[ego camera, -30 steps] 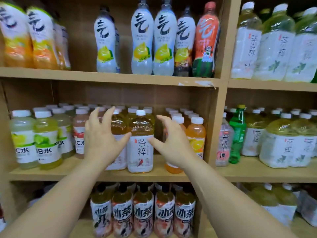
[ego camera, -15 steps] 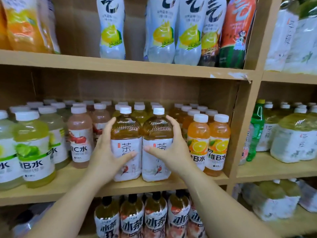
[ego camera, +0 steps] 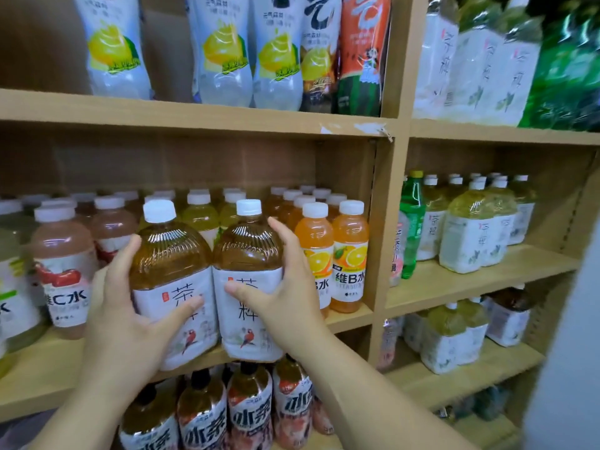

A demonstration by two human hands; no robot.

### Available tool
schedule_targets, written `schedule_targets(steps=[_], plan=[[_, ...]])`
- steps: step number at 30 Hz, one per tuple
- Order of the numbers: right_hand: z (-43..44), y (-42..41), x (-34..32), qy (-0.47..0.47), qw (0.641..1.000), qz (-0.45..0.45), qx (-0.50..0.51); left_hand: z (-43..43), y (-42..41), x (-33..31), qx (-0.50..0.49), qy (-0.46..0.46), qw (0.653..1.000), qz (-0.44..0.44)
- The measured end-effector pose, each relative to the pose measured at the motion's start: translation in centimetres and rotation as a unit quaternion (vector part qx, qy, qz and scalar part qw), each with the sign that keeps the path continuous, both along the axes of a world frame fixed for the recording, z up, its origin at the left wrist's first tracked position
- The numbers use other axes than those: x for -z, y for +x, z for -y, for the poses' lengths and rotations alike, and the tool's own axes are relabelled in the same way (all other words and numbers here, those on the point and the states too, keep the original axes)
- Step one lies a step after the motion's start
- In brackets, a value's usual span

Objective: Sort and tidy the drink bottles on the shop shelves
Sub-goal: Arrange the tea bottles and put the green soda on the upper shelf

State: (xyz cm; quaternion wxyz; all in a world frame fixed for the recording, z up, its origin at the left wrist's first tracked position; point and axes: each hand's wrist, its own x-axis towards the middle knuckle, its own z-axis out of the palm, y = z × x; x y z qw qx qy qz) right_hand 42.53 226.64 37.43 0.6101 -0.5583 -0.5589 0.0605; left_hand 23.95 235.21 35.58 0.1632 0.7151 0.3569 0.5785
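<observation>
Left amber plastic tea bottle (ego camera: 168, 254) and right amber plastic tea bottle (ego camera: 248, 251), both white-capped, touched at the front edge of the middle wooden shelf (ego camera: 39, 378). The left hand (ego camera: 130, 319) grasped the first, the right hand (ego camera: 292, 297) the second. Judged early: a green plastic bottle (ego camera: 411, 222) looked unsorted.

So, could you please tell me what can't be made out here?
All head view.
Top-shelf bottles: caps cut off by upper edge.
Green bottles, upper right: blurred.
Rear rows: hidden behind left tea bottle and right tea bottle, only caps show.
Both labels: partly covered by left hand, right hand.
</observation>
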Motion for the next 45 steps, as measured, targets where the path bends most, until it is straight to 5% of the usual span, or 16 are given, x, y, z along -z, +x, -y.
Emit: schedule_targets(steps=[15, 32, 45], plan=[[14.3, 18.9, 0.4, 0.037, 0.992, -0.088, -0.083, 11.8, 17.2, -0.6, 0.102, 0.037, 0.994, 0.026], [23.3, 53.8, -0.6, 0.076, 0.99, -0.099, 0.073, 21.0, 44.2, -1.6, 0.176, -0.038, 0.984, 0.004], [17.8, 65.5, 0.6, 0.055, 0.991, -0.086, 0.083, 15.6, 52.5, 0.3, 0.02, 0.015, 1.0, -0.004]])
